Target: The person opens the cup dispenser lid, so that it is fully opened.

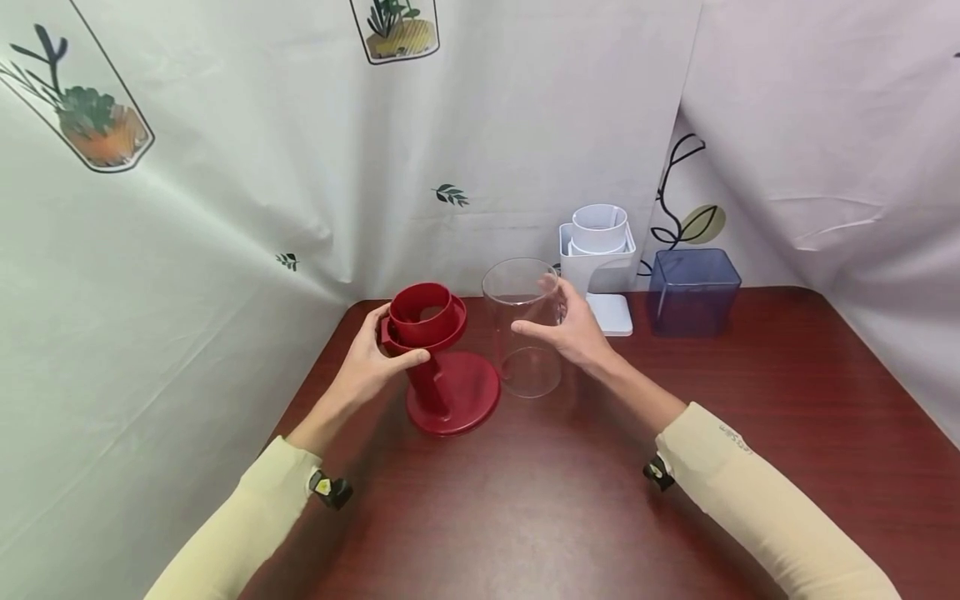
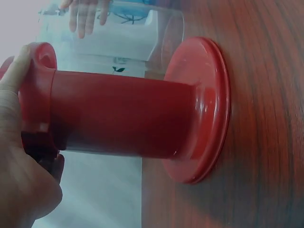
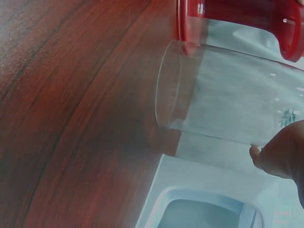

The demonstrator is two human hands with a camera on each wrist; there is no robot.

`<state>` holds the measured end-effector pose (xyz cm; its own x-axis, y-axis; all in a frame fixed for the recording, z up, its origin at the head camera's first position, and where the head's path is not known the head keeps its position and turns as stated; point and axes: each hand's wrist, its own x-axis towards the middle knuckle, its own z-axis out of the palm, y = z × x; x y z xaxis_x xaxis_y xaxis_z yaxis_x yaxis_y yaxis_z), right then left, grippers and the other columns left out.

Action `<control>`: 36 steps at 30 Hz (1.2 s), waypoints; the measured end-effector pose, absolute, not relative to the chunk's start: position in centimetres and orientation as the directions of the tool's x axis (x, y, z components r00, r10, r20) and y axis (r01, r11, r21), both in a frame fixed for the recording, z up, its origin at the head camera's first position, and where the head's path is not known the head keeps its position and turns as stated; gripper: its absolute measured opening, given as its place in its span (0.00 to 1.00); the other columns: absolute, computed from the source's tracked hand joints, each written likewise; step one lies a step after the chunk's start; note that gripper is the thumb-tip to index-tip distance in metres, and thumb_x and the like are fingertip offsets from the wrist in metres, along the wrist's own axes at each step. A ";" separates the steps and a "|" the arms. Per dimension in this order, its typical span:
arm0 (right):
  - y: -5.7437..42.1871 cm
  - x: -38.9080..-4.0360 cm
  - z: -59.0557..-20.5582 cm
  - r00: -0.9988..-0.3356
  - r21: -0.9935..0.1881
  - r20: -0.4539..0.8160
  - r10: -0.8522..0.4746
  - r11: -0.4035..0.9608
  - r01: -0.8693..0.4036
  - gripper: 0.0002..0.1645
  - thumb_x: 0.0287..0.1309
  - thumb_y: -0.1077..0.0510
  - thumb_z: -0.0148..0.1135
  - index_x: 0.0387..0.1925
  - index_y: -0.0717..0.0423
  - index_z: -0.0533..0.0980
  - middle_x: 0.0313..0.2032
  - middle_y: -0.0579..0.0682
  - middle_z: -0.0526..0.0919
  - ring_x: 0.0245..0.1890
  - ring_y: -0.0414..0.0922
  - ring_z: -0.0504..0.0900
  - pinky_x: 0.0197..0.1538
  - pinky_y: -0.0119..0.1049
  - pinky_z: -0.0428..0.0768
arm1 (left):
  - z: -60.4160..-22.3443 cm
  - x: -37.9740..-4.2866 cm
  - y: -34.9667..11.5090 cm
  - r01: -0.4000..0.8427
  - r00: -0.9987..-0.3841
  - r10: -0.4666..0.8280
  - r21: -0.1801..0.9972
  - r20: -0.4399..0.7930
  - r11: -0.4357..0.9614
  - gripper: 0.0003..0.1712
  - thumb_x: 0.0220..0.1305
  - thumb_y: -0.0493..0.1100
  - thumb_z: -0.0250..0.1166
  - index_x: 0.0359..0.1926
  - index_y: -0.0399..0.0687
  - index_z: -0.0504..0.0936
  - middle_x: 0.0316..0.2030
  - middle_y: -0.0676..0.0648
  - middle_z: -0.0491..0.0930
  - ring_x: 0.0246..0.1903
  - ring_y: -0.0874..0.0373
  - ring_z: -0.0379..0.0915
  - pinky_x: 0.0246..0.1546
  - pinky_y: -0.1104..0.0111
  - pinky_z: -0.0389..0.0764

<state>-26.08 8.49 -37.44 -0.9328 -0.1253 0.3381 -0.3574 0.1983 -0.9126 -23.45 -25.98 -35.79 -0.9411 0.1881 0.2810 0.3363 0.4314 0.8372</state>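
A red stand [image 1: 457, 392] with a round base, a column and a ring-shaped top stands on the table. My left hand [image 1: 366, 365] grips its top from the left, thumb in front and fingers round the far side. Just right of the stand is a clear cylinder [image 1: 527, 362], upright with its lower end at the table. Near the cylinder's upper rim, my right hand [image 1: 576, 332] holds it from the right, thumb along the front. Its fingers show through the clear wall in the left wrist view. The right wrist view shows the cylinder [image 3: 223, 90] close beside the red stand.
Behind the cylinder stands a white stand [image 1: 611, 312] with a square top and a round collar. To its right is a translucent blue box [image 1: 693, 292]. A patterned white cloth [image 1: 480, 150] hangs behind the brown table [image 1: 510, 508] and along its left side.
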 end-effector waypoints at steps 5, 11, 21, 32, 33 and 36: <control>8.3 -26.4 -37.4 -0.935 -0.908 0.334 -0.116 0.227 -0.352 0.57 0.54 0.50 0.83 0.78 0.59 0.62 0.70 0.58 0.73 0.71 0.56 0.72 0.76 0.53 0.67 | -35.7 -23.5 -26.1 0.329 -0.944 0.178 0.829 0.278 0.452 0.54 0.60 0.48 0.81 0.79 0.47 0.59 0.68 0.45 0.72 0.63 0.50 0.71 0.56 0.69 0.80; 7.9 -26.9 -37.3 -0.941 -0.906 0.319 -0.113 0.255 -0.338 0.56 0.55 0.50 0.83 0.78 0.58 0.62 0.69 0.58 0.73 0.68 0.58 0.74 0.72 0.54 0.71 | -35.7 -24.2 -26.6 0.332 -0.943 0.186 0.822 0.276 0.463 0.55 0.60 0.49 0.81 0.79 0.45 0.59 0.68 0.44 0.71 0.63 0.48 0.72 0.56 0.67 0.81; 7.4 -28.4 -37.1 -0.938 -0.890 0.329 -0.110 0.295 -0.347 0.59 0.54 0.49 0.83 0.79 0.62 0.60 0.69 0.64 0.72 0.67 0.60 0.74 0.72 0.54 0.71 | -35.5 -25.9 -27.5 0.329 -0.943 0.212 0.820 0.257 0.469 0.54 0.64 0.49 0.79 0.81 0.45 0.57 0.70 0.43 0.70 0.63 0.46 0.71 0.52 0.70 0.82; 6.5 -29.9 -36.9 -0.948 -0.905 0.305 -0.094 0.282 -0.320 0.61 0.56 0.48 0.83 0.81 0.62 0.58 0.73 0.63 0.70 0.71 0.61 0.72 0.73 0.53 0.71 | -33.6 -26.9 -27.1 0.312 -0.947 0.223 0.819 0.229 0.482 0.52 0.67 0.42 0.75 0.82 0.38 0.54 0.72 0.36 0.68 0.66 0.41 0.68 0.55 0.68 0.79; 6.5 -30.0 -36.9 -0.948 -0.907 0.304 -0.094 0.277 -0.318 0.61 0.56 0.48 0.83 0.81 0.63 0.57 0.73 0.63 0.69 0.71 0.61 0.72 0.73 0.52 0.71 | -33.2 -26.7 -26.9 0.307 -0.949 0.223 0.821 0.224 0.482 0.52 0.67 0.42 0.75 0.81 0.37 0.54 0.72 0.35 0.68 0.66 0.40 0.68 0.56 0.66 0.79; 6.3 -30.4 -36.8 -0.949 -0.912 0.300 -0.093 0.263 -0.314 0.62 0.56 0.49 0.83 0.80 0.65 0.57 0.74 0.64 0.68 0.72 0.62 0.71 0.73 0.52 0.71 | -32.3 -26.3 -26.6 0.285 -0.956 0.212 0.821 0.205 0.494 0.53 0.67 0.44 0.75 0.81 0.36 0.53 0.72 0.35 0.67 0.66 0.40 0.68 0.59 0.60 0.80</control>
